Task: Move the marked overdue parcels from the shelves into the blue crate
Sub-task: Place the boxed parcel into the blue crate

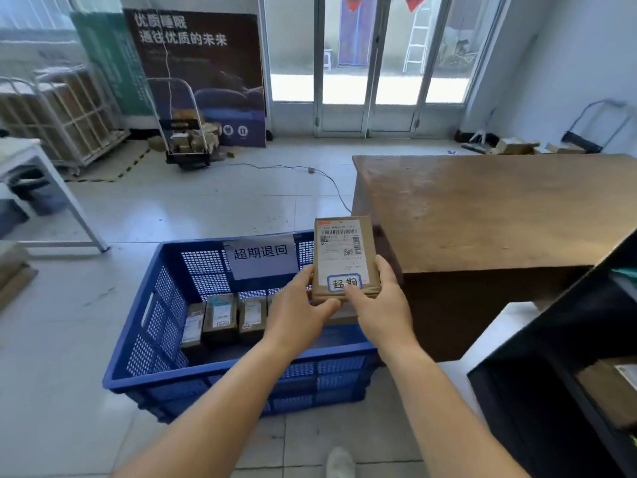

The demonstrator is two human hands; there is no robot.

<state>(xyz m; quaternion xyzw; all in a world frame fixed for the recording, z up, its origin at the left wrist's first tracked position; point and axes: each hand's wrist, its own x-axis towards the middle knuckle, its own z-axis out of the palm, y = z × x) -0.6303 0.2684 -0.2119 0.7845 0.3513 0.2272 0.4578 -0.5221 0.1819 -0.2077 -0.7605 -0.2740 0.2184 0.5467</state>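
Note:
A small brown cardboard parcel (pixel 343 250) with a white shipping label and a blue-framed handwritten sticker is held above the right side of the blue crate (pixel 148 315). My left hand (pixel 303 305) grips its lower left corner. My right hand (pixel 382 298) grips its lower right edge, thumb on the sticker. Inside the crate, several brown parcels (pixel 220 317) stand in a row against the far wall. A paper sign with handwritten characters hangs on the crate's far wall.
A brown wooden desk (pixel 482 208) stands right of the crate. A dark shelf unit (pixel 565 357) with parcels is at the right edge. A hand trolley (pixel 186 132) with boxes, a poster and glass doors are at the back. A cable runs across the tiled floor.

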